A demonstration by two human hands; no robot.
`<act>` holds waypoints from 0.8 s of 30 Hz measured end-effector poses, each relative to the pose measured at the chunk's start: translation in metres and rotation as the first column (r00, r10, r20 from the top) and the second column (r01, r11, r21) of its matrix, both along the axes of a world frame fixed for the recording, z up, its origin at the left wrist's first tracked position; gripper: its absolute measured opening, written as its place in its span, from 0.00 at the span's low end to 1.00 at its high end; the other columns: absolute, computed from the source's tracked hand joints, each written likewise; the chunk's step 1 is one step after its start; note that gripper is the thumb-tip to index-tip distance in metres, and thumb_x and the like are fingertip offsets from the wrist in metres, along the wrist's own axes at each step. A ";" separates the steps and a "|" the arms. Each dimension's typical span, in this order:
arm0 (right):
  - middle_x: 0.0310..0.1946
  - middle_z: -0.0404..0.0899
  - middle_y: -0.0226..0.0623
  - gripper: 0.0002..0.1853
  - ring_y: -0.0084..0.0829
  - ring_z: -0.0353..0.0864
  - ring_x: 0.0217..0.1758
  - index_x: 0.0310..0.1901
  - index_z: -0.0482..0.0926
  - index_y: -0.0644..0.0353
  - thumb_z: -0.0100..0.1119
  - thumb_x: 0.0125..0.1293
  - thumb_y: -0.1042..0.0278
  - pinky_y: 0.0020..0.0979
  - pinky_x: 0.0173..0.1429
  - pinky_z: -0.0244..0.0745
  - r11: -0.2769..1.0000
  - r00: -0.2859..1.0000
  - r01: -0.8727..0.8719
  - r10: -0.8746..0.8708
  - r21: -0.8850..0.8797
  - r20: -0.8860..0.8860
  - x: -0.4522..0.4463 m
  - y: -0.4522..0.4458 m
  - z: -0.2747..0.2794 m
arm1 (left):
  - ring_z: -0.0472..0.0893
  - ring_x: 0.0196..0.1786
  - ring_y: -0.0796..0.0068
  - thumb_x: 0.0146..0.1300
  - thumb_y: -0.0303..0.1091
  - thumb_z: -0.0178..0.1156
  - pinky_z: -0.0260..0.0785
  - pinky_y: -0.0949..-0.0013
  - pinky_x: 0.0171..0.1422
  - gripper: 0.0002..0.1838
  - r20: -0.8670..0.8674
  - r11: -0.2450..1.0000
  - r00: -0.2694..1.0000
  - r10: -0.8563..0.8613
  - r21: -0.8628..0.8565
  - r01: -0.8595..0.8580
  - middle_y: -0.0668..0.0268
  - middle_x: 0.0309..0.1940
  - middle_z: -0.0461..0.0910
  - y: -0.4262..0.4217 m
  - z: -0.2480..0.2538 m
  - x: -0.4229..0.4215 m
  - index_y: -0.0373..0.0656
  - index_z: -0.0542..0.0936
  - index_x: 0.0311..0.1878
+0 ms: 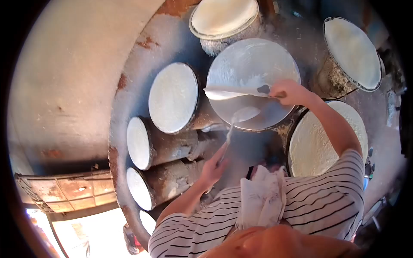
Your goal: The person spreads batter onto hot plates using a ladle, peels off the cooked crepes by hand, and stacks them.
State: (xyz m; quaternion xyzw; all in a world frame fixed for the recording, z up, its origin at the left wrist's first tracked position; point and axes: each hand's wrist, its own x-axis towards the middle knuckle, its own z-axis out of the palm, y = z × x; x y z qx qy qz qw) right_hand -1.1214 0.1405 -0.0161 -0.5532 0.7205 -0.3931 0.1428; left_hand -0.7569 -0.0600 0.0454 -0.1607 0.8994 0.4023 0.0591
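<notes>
My left hand (213,168) is closed around the handle of a ladle-like tool with a shallow, pale bowl (246,114). That bowl is over the near part of a large round pan (258,111). My right hand (290,92) is closed on the end of a long, flat, whitish scraper-like piece (230,92), with a dark spot close to my fingers. The piece lies across the middle of the pan; whether it touches the surface I cannot tell. Beyond it the pan is streaked with white, while the near part looks greyer and smoother.
Around the pan stand several round white-topped vessels: one at the back (223,18), one at left (173,98), one at far right (352,53) and one beside my right arm (325,137). Smaller ones (138,143) line the lower left. Haze like steam hangs here. A rusty wall edge (122,81) curves along the left.
</notes>
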 end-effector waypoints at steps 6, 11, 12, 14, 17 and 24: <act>0.33 0.81 0.34 0.18 0.27 0.77 0.30 0.40 0.83 0.58 0.59 0.43 0.79 0.30 0.34 0.72 0.998 0.996 -0.035 0.038 -0.047 0.078 -0.022 -0.005 -0.002 | 0.63 0.13 0.88 0.67 0.31 0.51 0.56 0.81 0.16 0.29 0.303 0.817 0.885 0.354 0.360 -0.450 0.75 0.20 0.71 0.012 0.046 -0.013 0.50 0.60 0.71; 0.34 0.82 0.35 0.18 0.27 0.77 0.31 0.41 0.83 0.59 0.59 0.44 0.80 0.28 0.35 0.72 0.980 0.950 0.054 -0.110 0.193 0.291 0.002 0.085 0.031 | 0.62 0.13 0.86 0.70 0.31 0.48 0.56 0.77 0.16 0.29 0.199 0.799 0.857 0.476 0.309 -0.516 0.74 0.16 0.66 -0.004 0.056 0.001 0.51 0.55 0.73; 0.35 0.82 0.35 0.18 0.26 0.78 0.31 0.41 0.83 0.59 0.59 0.44 0.80 0.28 0.35 0.72 0.970 0.921 0.104 -0.178 0.222 0.348 0.013 0.095 0.028 | 0.62 0.12 0.85 0.70 0.30 0.47 0.56 0.76 0.15 0.29 0.204 0.802 0.850 0.485 0.283 -0.526 0.74 0.14 0.64 -0.006 0.060 -0.003 0.51 0.55 0.73; 0.36 0.81 0.36 0.17 0.31 0.80 0.35 0.40 0.82 0.61 0.57 0.44 0.82 0.30 0.40 0.74 0.970 0.966 0.240 -0.236 -0.028 0.110 0.025 0.079 -0.009 | 0.62 0.12 0.85 0.69 0.31 0.48 0.56 0.77 0.14 0.29 0.226 0.763 0.827 0.516 0.318 -0.563 0.74 0.16 0.66 0.000 0.038 -0.019 0.50 0.55 0.73; 0.37 0.81 0.38 0.17 0.37 0.81 0.39 0.38 0.81 0.61 0.57 0.43 0.85 0.33 0.43 0.75 0.993 0.986 0.104 -0.095 -0.060 0.138 0.063 0.084 0.006 | 0.61 0.12 0.86 0.69 0.30 0.47 0.55 0.78 0.14 0.28 0.158 0.760 0.879 0.451 0.448 -0.470 0.75 0.15 0.64 0.016 0.026 -0.023 0.51 0.57 0.72; 0.41 0.80 0.37 0.18 0.37 0.80 0.43 0.38 0.81 0.60 0.56 0.44 0.87 0.32 0.45 0.74 0.909 0.921 0.389 -0.386 -0.149 0.051 0.118 0.095 -0.007 | 0.57 0.12 0.85 0.71 0.30 0.45 0.54 0.78 0.14 0.30 0.090 0.678 0.898 0.431 0.623 -0.389 0.75 0.14 0.59 0.005 0.036 -0.024 0.54 0.51 0.74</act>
